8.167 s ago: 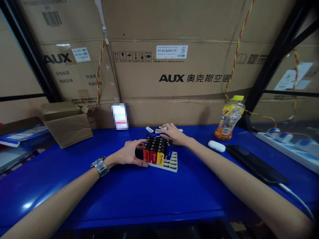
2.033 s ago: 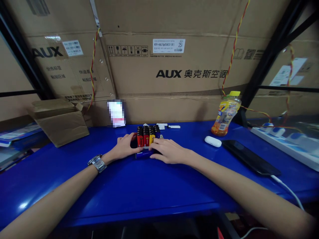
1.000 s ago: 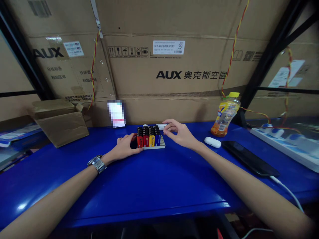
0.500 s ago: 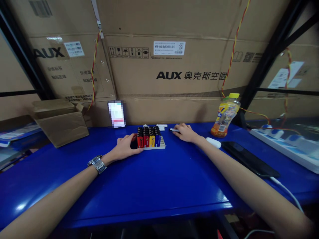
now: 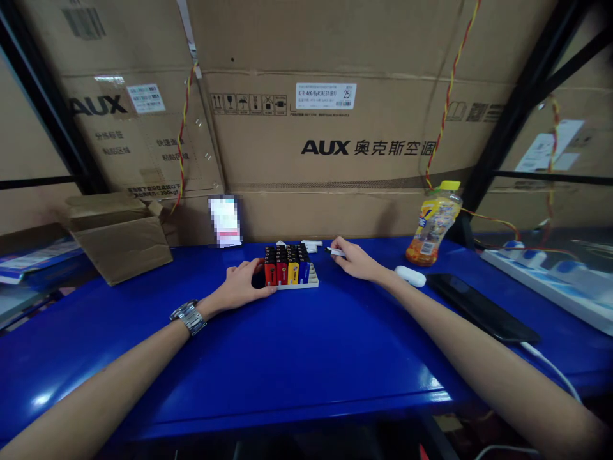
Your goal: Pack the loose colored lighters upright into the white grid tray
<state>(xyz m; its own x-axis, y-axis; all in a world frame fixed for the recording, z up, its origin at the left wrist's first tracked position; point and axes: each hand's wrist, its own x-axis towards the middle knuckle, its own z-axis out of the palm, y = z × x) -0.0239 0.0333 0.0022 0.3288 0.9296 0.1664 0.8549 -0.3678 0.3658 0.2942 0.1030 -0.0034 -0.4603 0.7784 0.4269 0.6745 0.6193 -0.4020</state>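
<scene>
Left hand [image 5: 242, 287] open, cupped against lighter rack [image 5: 312, 282]; right hand [image 5: 355, 262] pinching small white stick [image 5: 337, 252] near worktop [image 5: 306, 345] back edge.

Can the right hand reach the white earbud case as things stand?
Probably yes: the white earbud case lies beside the right forearm with nothing between; the right hand would first need to drop its small white stick.
</scene>
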